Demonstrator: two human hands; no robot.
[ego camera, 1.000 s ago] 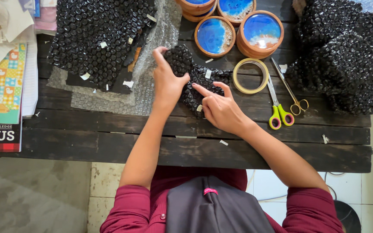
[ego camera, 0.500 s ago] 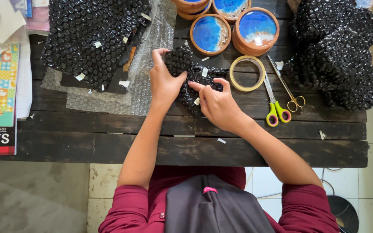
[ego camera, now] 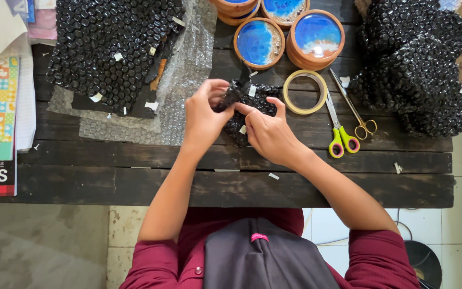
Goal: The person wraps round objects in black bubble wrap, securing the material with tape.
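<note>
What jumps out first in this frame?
Dead centre, the left hand and right hand pinch a small bundle wrapped in black bubble wrap over the dark plank table. Just behind it sit round wooden coasters with glossy blue tops, with a tape roll and yellow-handled scissors to the right of the hands. Heaps of black bubble wrap fill the far left and far right.

Tape roll (ego camera: 305,91) & scissors (ego camera: 343,120) beside blue resin coasters (ego camera: 316,33), dark table (ego camera: 135,182).

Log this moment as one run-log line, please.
left hand: pinching black bubble-wrap bundle | right hand: pressing bundle | tape roll, scissors: right of bundle on table
</note>
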